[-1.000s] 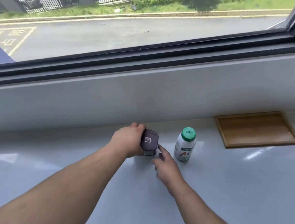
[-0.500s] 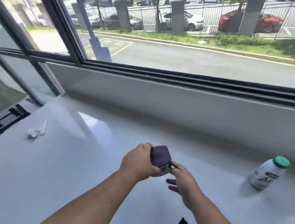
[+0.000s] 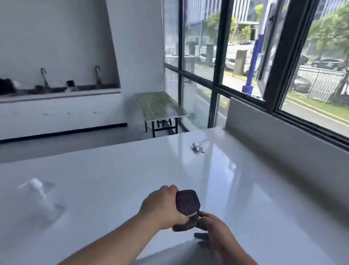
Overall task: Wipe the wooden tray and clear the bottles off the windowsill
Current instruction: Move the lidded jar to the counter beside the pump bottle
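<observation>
Now our left hand (image 3: pixel 163 208) squeezes the dark bottle (image 3: pixel 187 209); right fingers (image 3: pixel 209 220) pinch its bottom, low in the frame. It could slip.

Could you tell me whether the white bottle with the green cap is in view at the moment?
No, only a clear pump bottle and the dark purple-capped bottle in the left hand show.
</observation>
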Available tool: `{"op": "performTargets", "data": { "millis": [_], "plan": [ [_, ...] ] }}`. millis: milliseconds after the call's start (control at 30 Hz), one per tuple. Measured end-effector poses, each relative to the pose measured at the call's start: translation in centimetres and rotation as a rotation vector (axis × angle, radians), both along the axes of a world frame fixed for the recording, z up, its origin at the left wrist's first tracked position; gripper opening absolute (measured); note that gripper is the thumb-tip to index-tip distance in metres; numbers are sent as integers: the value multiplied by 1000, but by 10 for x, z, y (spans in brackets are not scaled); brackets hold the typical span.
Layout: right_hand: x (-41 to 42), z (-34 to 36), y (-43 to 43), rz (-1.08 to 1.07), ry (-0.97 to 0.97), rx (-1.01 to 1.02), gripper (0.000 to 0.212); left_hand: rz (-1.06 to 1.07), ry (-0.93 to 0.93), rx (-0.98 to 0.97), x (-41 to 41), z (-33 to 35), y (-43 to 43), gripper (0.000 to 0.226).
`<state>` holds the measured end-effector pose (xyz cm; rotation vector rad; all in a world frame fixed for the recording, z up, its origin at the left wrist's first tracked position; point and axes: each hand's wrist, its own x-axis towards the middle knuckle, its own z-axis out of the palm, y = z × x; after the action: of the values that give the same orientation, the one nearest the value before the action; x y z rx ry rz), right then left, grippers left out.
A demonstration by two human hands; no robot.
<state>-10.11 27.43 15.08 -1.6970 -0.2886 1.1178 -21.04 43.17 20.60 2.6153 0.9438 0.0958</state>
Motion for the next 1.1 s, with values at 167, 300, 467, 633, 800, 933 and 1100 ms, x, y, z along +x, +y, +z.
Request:
{"op": "performTargets", "data": {
  "millis": [167,300,467,633,800,933,1100],
  "plan": [
    [-99,15,102,209,18,2,46,216,2,12,-127,6,76,72],
    [-154,11,167,358,-11,16,38,368,14,24,-198,5,122,71],
    [-185,-13,224,521,-8,-35,32,497,46,-26,-243,-22,159,65],
    [-177,-43,276,641,38,-165,49,559,133,-91,-249,-61,197,68],
    [-153,-75,343,736,77,-246,33,633,180,-157,-225,-99,243,79],
    [-130,-104,401,755,95,-264,33,708,178,-163,-194,-123,287,90],
    [-113,-147,461,654,83,-165,25,782,207,-136,-162,-153,344,96]
  ]
}}
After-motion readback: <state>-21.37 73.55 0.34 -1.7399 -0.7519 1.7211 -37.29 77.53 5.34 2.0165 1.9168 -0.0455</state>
